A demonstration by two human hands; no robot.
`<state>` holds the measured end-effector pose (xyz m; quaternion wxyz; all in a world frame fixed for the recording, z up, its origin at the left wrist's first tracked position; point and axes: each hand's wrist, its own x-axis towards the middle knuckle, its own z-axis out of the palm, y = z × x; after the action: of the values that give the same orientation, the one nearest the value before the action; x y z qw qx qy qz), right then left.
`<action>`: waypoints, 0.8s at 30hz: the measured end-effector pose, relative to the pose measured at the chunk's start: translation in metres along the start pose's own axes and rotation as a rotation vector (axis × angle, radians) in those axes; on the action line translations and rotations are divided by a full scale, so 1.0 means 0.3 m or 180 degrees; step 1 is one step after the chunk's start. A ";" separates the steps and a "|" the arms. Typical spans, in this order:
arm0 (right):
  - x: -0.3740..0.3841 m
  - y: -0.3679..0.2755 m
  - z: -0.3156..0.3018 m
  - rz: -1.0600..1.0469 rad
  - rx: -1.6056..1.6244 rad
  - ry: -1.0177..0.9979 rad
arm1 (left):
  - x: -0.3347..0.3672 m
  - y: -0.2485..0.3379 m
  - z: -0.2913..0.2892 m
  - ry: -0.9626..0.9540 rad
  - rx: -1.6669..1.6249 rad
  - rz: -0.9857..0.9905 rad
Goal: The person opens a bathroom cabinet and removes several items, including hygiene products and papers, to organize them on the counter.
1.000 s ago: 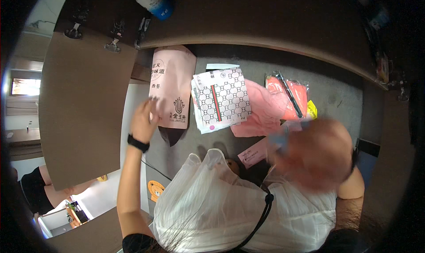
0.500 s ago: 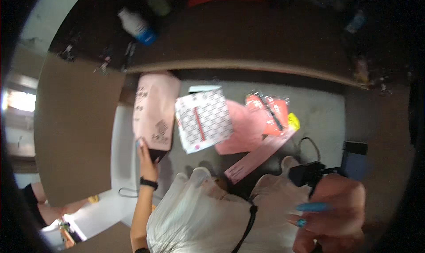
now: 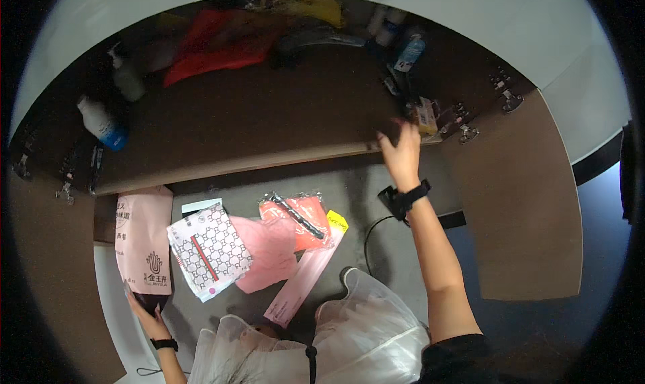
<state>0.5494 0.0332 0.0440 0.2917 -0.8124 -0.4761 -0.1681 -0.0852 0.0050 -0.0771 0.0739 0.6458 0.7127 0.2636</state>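
On the left, a long pink bag (image 3: 144,229) with dark printing and a black lower end stands against the cabinet's side. My left hand (image 3: 149,320) grips that lower end, thumb on one side and fingers on the other. My right hand (image 3: 403,154) reaches over the shelf's front edge, fingers apart and nothing visible in them. Just beside its fingertips sits a small yellowish packet (image 3: 424,117). Between my hands lie a white patterned packet (image 3: 209,249), a soft pink cloth-like item (image 3: 265,253), an orange item in clear plastic (image 3: 306,216) and a long pink strip (image 3: 306,276).
A dark brown shelf (image 3: 269,125) spans the far side, holding a white-and-blue bottle (image 3: 102,123), a pump bottle (image 3: 125,78), a light-blue bottle (image 3: 410,53) and a red bag (image 3: 222,48). Brown doors with metal hinges (image 3: 468,132) stand open. A black cable (image 3: 367,239) loops near my right forearm.
My right hand has gone from blurred and close at the lower right to the shelf's edge. My left hand stays at the pink bag's lower end. The view has shifted right.
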 end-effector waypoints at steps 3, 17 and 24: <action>0.067 0.160 0.012 0.0738 -0.0585 0.0000 | -0.007 0.048 -0.056 -0.0032 0.0069 -0.0004; 0.130 0.489 0.154 0.0773 -0.0361 -0.0018 | 0.067 0.452 -0.308 0.0412 -0.0114 0.0454; 0.129 0.603 0.134 0.0846 -0.0207 -0.0168 | 0.129 0.637 -0.315 -0.0331 -0.0344 0.0997</action>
<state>0.7259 0.0165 -0.0225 0.2722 -0.8815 -0.3661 -0.1219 0.0352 0.0208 0.1023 0.1034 0.7568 0.5833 0.2761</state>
